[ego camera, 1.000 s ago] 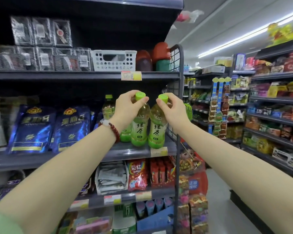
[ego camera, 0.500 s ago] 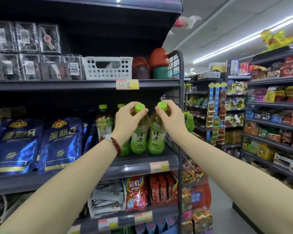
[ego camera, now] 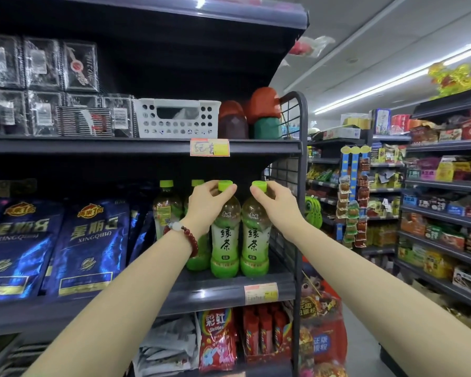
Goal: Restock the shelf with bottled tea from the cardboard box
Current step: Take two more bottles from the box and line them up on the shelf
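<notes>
Two green tea bottles stand upright side by side at the front right end of the dark middle shelf, touching each other, labels facing out. The left hand pinches the neck and green cap of the left front bottle, thumb and fingers curled round it; the right hand holds the cap of the right front bottle the same way. A red bead bracelet circles the left wrist. Behind the pair stand two more tea bottles, caps showing. Blue foil bags fill the shelf to the left. A wire end panel closes the shelf on the right. Above sits a white perforated basket; below hangs a Skittles bag.
</notes>
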`<state>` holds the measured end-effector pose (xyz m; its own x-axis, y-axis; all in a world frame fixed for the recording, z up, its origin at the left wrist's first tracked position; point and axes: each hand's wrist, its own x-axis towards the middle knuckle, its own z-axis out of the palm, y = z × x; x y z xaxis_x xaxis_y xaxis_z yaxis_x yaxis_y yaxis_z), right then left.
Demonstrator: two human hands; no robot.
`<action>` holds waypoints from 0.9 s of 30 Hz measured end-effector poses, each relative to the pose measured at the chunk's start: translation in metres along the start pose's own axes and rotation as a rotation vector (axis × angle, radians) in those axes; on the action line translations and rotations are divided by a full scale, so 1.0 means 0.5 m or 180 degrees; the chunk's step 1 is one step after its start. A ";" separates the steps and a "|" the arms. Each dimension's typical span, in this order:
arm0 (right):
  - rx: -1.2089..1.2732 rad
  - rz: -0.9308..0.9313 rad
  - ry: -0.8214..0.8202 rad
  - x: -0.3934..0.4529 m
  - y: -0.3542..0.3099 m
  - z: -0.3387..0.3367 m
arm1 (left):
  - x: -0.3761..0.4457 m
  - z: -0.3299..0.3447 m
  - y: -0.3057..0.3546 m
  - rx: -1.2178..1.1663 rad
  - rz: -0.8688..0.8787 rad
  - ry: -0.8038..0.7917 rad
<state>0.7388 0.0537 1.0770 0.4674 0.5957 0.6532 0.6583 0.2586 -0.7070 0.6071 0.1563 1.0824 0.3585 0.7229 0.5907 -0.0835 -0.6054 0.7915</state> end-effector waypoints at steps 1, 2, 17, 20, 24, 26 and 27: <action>-0.0029 0.0030 0.0019 0.008 0.003 0.006 | 0.005 0.002 -0.008 0.0068 -0.0037 -0.0001; -0.0059 0.0076 0.0046 0.015 0.005 0.012 | 0.010 0.004 -0.015 0.0125 -0.0070 -0.0030; -0.0369 0.0308 0.0130 0.053 0.028 0.052 | 0.024 0.014 -0.058 0.0347 0.0006 -0.0209; -0.0147 0.0515 0.0085 0.022 0.036 0.050 | -0.005 0.010 -0.062 0.0399 0.0210 -0.0056; 0.0315 0.0859 -0.0093 -0.056 0.076 0.057 | -0.056 0.001 -0.078 0.0275 0.0367 0.0171; 0.0222 0.1042 -0.0228 -0.087 0.096 0.061 | -0.077 0.007 -0.086 0.0404 0.0425 0.0249; 0.0088 0.1109 -0.0259 -0.098 0.105 0.064 | -0.084 0.010 -0.089 0.0517 0.0447 0.0340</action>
<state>0.7317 0.0624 0.9994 0.6118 0.7101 0.3485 0.4509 0.0489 -0.8912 0.6005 0.1512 1.0213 0.2527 0.6537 0.7133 0.0283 -0.7419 0.6699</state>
